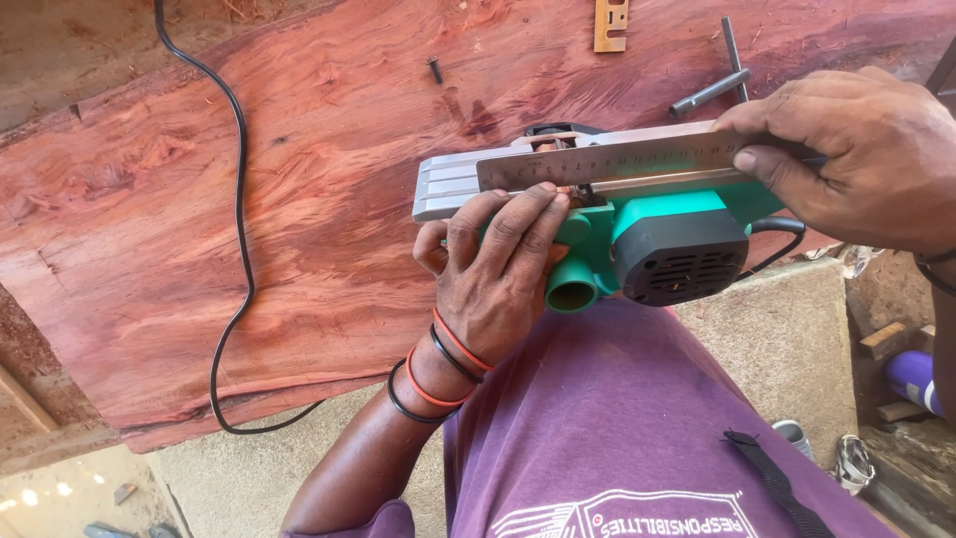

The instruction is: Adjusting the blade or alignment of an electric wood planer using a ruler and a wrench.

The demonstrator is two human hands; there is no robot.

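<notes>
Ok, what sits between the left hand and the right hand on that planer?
In the head view, the steel ruler spans the gap, laid along the upturned sole of the green planer; the left hand steadies one end, the right hand pins the other.

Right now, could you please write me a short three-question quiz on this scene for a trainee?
1. True or false: the steel ruler lies along the metal sole of the green electric planer.
2. Which hand pinches the ruler's far end? A) left hand B) right hand
3. What does the black cable lie on?

Key
1. True.
2. B; the left hand presses the ruler near the planer's middle.
3. The reddish wooden slab, looping off its near edge.
</notes>
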